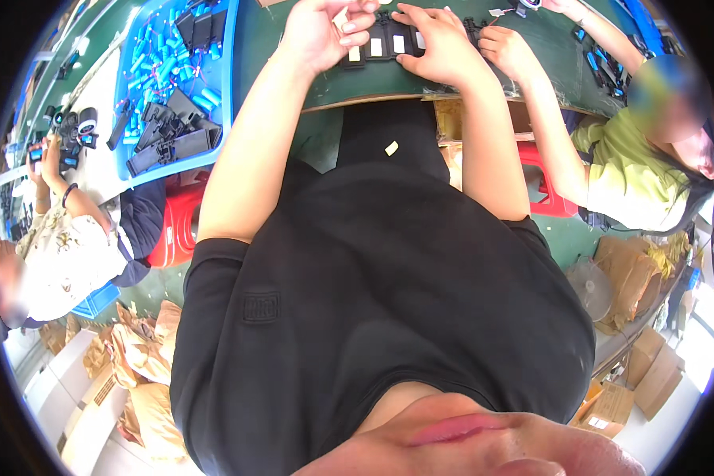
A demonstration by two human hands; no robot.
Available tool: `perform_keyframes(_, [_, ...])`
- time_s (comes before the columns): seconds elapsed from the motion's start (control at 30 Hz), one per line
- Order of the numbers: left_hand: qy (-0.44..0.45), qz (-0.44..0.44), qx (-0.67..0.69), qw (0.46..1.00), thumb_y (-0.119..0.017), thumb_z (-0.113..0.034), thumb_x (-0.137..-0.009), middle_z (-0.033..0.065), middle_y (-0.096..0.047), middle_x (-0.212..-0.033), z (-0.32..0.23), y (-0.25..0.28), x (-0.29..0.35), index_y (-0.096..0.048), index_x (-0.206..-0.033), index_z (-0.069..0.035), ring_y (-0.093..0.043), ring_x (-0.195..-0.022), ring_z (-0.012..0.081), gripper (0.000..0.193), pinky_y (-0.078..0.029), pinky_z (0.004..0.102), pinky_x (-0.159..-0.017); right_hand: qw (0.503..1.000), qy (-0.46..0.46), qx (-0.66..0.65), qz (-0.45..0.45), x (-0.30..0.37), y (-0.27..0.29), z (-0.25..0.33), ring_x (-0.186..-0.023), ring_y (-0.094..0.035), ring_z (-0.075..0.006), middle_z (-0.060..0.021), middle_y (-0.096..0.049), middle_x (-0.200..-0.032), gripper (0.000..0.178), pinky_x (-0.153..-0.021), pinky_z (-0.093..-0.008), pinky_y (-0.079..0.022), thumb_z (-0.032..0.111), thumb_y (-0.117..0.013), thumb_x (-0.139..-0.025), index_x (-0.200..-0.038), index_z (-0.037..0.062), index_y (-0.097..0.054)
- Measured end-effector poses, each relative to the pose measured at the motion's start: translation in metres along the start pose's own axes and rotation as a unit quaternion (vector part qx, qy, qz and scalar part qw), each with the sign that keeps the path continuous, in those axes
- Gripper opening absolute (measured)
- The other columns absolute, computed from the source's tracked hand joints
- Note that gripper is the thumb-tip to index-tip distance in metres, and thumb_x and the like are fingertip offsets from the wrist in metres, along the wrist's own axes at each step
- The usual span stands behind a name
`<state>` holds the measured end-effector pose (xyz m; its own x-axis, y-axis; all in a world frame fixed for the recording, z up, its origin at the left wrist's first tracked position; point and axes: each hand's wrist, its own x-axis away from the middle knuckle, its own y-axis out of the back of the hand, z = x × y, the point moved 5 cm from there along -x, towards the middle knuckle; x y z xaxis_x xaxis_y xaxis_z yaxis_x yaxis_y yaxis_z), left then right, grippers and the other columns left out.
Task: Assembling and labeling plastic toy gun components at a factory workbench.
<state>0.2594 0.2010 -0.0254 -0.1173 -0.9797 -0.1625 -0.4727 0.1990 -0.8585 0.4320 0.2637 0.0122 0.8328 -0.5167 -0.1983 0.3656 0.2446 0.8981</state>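
Note:
A row of black plastic housings (pixel 377 49) lies on the green table (pixel 325 94), several bearing a pale rectangular pad. My left hand (pixel 317 38) is raised at the row's left end, its fingertips closed on a small cream-coloured piece of paper or tape (pixel 341 19). Across the right part of the row, my right hand (pixel 443 49) rests with fingers spread, touching the housings and holding nothing that I can see. It covers some of them. Another small cream piece (pixel 392 148) lies on my dark lap.
A blue tray (pixel 228 95) at the left holds blue cylindrical cells with wires and black housings. At the right, a co-worker's hand (pixel 509 52) is close to the row. Another person at far left handles black parts (pixel 75 131). Red stools (pixel 549 186) and cardboard boxes (pixel 658 373) stand around.

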Motion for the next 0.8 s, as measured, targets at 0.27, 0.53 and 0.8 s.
perform_keyframes(0.27, [0.013, -0.087, 0.122, 0.989, -0.055, -0.005, -0.085, 0.0165, -0.066, -0.104, 0.015, 0.017, 0.055, -0.067, -0.1, -0.002, -0.048, -0.065, 0.0173, 0.019, -0.042, 0.0261, -0.049, 0.999, -0.005, 0.04, -0.02, 0.009, -0.007, 0.004, -0.137, -0.053, -0.0375, -0.0183, -0.067, -0.134, 0.078, -0.124, -0.06, -0.024, 0.022, -0.077, -0.072, -0.144, 0.003, -0.054])
perform_keyframes(0.53, [0.023, -0.074, 0.083, 0.994, -0.057, -0.002, -0.081, 0.0083, -0.055, -0.087, 0.015, 0.002, 0.058, -0.067, -0.097, -0.004, -0.05, -0.067, 0.0188, 0.019, -0.042, 0.03, -0.05, 0.996, 0.072, -0.005, -0.061, 0.012, -0.007, 0.02, -0.142, -0.047, -0.0429, -0.0233, -0.061, -0.141, 0.079, -0.125, -0.0597, -0.023, 0.019, -0.076, -0.072, -0.146, 0.0014, -0.053])
perform_keyframes(0.8, [-0.043, -0.071, 0.108, 0.991, -0.058, -0.01, -0.084, 0.0126, -0.064, -0.093, 0.01, 0.011, 0.063, -0.066, -0.089, -0.004, -0.056, -0.069, 0.0226, 0.011, -0.046, 0.033, -0.052, 0.996, 0.073, -0.032, -0.026, -0.005, -0.017, 0.031, -0.141, -0.048, -0.042, -0.0215, -0.063, -0.139, 0.076, -0.124, -0.0602, -0.025, 0.024, -0.083, -0.078, -0.145, 0.0034, -0.055])
